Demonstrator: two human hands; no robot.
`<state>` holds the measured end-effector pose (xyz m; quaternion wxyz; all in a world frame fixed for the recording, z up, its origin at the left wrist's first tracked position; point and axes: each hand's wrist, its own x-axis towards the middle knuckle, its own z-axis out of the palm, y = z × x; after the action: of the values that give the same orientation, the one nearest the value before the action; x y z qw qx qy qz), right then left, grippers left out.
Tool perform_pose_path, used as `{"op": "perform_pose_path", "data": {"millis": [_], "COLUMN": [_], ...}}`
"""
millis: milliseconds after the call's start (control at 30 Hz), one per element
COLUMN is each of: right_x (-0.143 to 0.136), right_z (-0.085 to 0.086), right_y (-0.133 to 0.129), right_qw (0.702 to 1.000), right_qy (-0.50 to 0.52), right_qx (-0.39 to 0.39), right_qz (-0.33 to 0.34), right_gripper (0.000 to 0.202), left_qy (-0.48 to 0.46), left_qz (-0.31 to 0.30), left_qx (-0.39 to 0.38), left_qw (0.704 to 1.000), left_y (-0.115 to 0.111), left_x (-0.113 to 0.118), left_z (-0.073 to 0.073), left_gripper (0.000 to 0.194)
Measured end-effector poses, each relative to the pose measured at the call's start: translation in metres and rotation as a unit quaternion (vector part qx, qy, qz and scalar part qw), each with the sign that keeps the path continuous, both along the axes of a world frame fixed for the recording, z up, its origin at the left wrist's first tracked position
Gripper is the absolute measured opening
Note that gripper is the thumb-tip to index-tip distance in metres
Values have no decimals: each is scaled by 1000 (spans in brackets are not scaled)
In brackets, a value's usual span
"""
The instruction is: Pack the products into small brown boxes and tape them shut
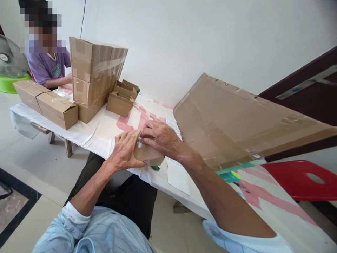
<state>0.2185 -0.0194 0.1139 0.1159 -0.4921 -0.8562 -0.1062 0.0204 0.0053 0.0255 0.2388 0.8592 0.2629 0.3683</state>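
Note:
A small brown cardboard box (149, 153) rests at the front edge of the cloth-covered table, with a small white and blue label on its face. My left hand (123, 150) grips its left side, the thumb along the lower edge and the fingers over the top. From the right, my right hand (161, 137) has its fingers bent and pressed on the box's upper edge, close to the left fingertips. Its fingertips are partly hidden. Under the box, a small green object (155, 168) shows, and a white paper sheet (178, 175) lies to the right.
Taped cartons (92, 70) are stacked at the left, beside long closed boxes (56, 109) and opened small boxes (121, 100). A large carton (237, 123) stands at the right, near a red stool (302, 179). Another person (50, 66) sits at the far left end.

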Motion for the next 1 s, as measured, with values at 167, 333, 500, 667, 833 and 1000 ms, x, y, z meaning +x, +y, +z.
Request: {"op": "perform_pose_path", "data": {"millis": [167,333,500,667,833,1000], "right_x": [-1,-10,-19,-18,-15,-14], "right_z": [-1,1,0,-3,-5,-7], "right_y": [-1,-5,-9,-9,-8,-8], "right_qw": [1000,999,997,998,999,998], "right_qy": [1,-19,-48,-40,-24,-23], "right_qx": [8,11,16,21,29,43], "right_qz": [-2,-26,-53,-51,-39,-28], "right_gripper": [16,15,10,10,16,19], "left_qy": [1,-11,-10,-19,-14,-14], "left_qz": [-1,2,18,14,17,20], "left_qx": [1,10,6,11,16,9], "left_qw": [1000,1000,1000,1000,1000,1000], "left_y": [0,-2,-3,-2,-2,-2], "left_x": [-1,-1,0,1,1,1], "left_z": [0,-2,-2,-4,-6,-6], "left_gripper": [124,126,123,123,122,124]}}
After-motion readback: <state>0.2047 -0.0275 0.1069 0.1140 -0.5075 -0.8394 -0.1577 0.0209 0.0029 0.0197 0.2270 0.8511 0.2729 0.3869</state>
